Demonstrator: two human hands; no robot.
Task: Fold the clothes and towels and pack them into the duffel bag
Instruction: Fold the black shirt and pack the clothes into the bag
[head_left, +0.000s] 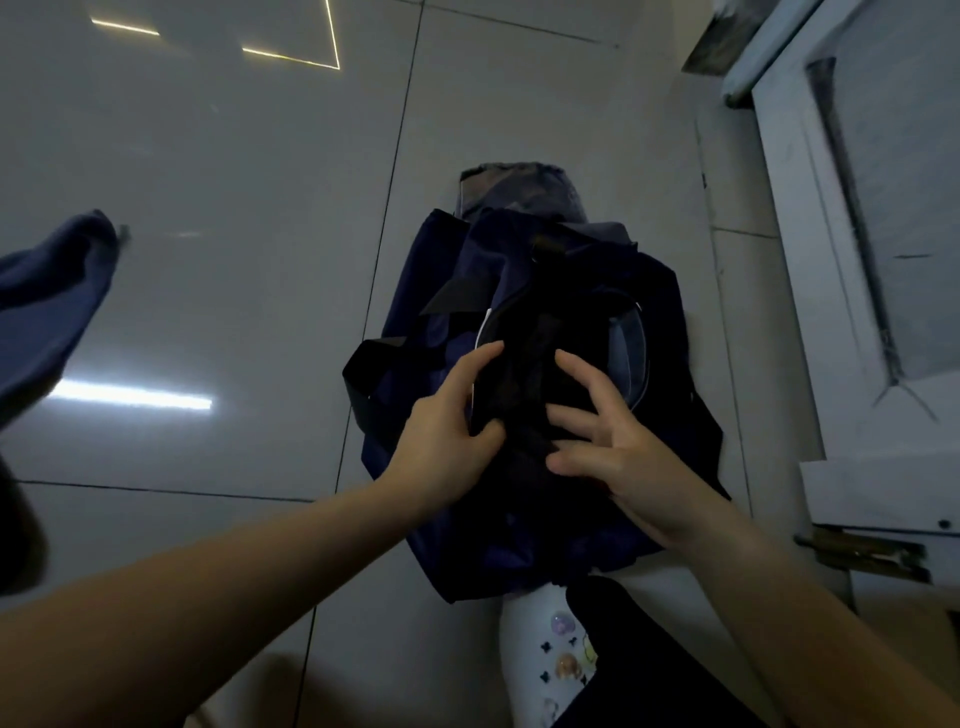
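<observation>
A dark navy duffel bag (670, 322) lies on the tiled floor in the middle of the view, its black straps hanging off the left side. A black garment (524, 364) sits in its open top. My left hand (447, 431) grips the garment's left edge, thumb curled under the cloth. Beside it, my right hand (618, 447) rests on the garment with fingers spread and slightly bent. A grey folded cloth (519, 189) lies just beyond the bag's far end. A blue garment (47, 312) hangs at the left edge of the view.
A white door and its frame (857, 260) stand close on the right of the bag, with a metal hinge (862, 553) low down. A white patterned cloth (550, 654) and a dark cloth (660, 670) lie near my body. Glossy floor tiles (234, 208) spread to the left.
</observation>
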